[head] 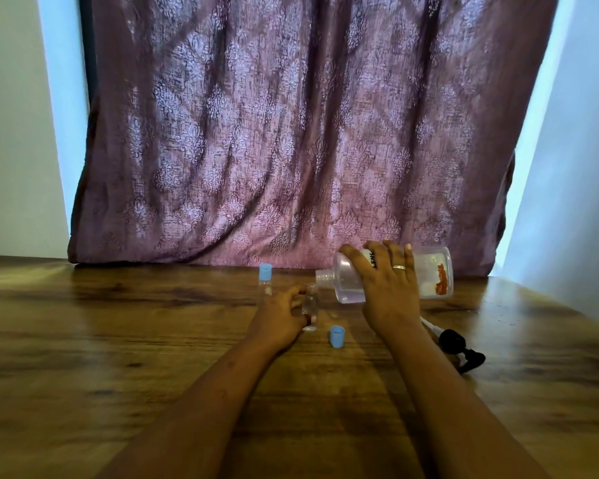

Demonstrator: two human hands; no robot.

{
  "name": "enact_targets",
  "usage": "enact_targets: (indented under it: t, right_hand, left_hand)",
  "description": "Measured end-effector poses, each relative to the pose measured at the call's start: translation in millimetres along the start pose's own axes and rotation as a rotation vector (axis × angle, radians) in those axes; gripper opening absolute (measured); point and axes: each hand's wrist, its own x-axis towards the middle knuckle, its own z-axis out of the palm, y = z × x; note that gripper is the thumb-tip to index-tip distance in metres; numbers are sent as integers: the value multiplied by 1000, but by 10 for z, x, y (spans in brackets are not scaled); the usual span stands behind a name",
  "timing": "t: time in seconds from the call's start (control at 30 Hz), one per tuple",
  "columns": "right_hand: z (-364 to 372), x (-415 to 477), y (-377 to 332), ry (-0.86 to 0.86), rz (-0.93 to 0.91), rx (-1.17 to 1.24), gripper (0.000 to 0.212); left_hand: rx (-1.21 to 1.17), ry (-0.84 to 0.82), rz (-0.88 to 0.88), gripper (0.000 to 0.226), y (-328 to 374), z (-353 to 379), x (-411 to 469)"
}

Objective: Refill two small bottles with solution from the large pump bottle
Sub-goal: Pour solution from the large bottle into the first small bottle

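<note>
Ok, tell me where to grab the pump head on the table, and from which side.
Pinch the pump head by its black collar, from above, fingers across it. It lies on its side on the table, right of the right hand, white dip tube pointing at that wrist; the tube looks too slender to hold firmly.

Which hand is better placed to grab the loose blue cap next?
Right, probably: the left hand grips the small bottle; the loose cap lies between the hands; the right hand must first put down the large bottle.

Right hand [388,292] around tilted large bottle [429,276], mouth over small bottle [310,305] in left hand [279,314].
</note>
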Motion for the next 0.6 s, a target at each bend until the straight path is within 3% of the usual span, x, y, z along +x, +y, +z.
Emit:
enact_targets:
  t: [0.43,0.6]
  right_hand:
    - [4,1,59,4,57,40,94]
    - [-44,45,98,132,185,341,96]
  left_hand:
    - [77,33,-9,51,34,0,-17]
    - [52,44,-22,53,47,-8,-37]
